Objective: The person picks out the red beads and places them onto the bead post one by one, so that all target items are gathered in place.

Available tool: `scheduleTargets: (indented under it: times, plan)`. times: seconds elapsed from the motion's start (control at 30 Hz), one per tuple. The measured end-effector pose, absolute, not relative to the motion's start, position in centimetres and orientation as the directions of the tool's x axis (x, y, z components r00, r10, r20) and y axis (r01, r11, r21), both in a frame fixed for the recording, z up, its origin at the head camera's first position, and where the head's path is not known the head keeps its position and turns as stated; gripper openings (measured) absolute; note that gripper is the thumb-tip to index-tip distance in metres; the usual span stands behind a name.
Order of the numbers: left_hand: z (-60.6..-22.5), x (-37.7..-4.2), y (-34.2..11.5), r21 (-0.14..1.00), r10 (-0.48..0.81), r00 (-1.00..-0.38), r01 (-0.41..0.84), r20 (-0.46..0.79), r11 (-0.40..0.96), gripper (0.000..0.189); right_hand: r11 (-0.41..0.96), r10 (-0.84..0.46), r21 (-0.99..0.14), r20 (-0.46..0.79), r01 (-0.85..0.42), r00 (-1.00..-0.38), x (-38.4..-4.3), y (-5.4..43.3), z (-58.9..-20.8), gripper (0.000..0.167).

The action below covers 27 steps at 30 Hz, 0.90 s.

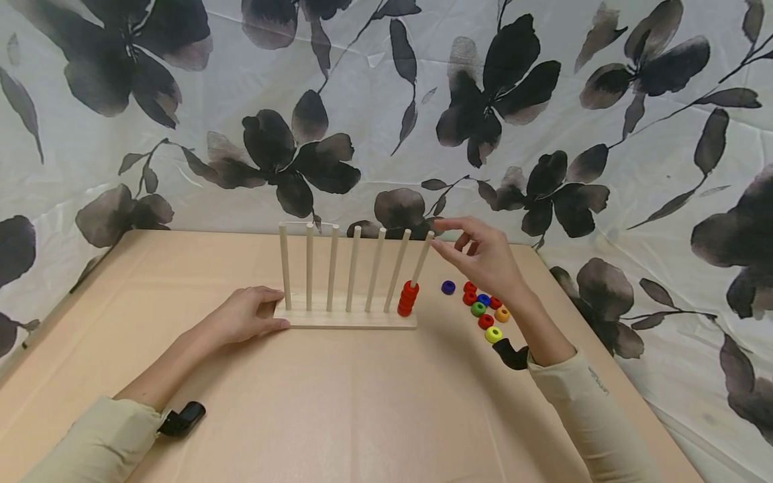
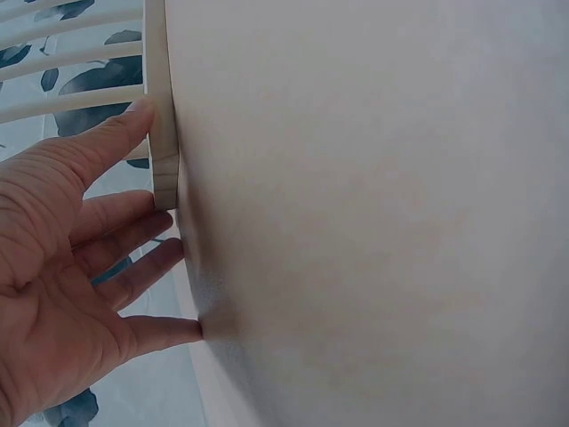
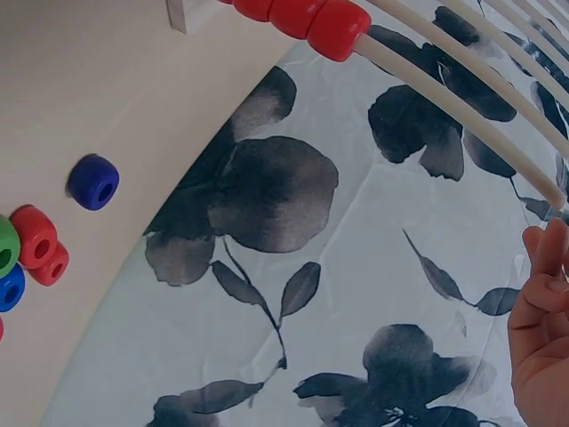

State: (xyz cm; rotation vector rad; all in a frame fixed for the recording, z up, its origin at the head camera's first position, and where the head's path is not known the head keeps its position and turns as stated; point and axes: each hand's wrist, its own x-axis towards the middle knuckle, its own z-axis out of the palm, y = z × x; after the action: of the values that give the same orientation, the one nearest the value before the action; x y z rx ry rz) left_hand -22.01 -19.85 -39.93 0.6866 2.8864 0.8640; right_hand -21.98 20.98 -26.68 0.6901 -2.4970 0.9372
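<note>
A wooden peg rack (image 1: 350, 320) stands upright on the table, with a row of pale pegs. My left hand (image 1: 247, 315) holds the left end of its base, thumb on one side and fingers around the end; the left wrist view shows the thumb on the base (image 2: 162, 133). Several red beads (image 1: 408, 299) are stacked low on the rightmost peg (image 1: 423, 258). Beside the tip of that peg is my right hand (image 1: 483, 258), thumb and index finger apart with no bead showing between them. In the right wrist view its fingertips appear right at the peg's end.
Loose beads lie right of the rack: a dark blue bead (image 1: 448, 288) apart from a cluster with red, a green bead (image 1: 478, 309), an orange bead (image 1: 502, 314) and a yellow bead (image 1: 493, 334). Flowered cloth (image 1: 386, 134) hangs behind the wooden table (image 1: 362, 402).
</note>
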Motion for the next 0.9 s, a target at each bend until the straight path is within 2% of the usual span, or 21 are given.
scheduleTargets:
  times: [0.9]
  plan:
    - [-40.0,-22.0,-19.9,0.541,0.426,-0.901,0.398,0.079,0.741,0.066,0.708,-0.246,-0.538,0.420,-0.458,-0.873,-21.2,24.6,-28.9,0.035]
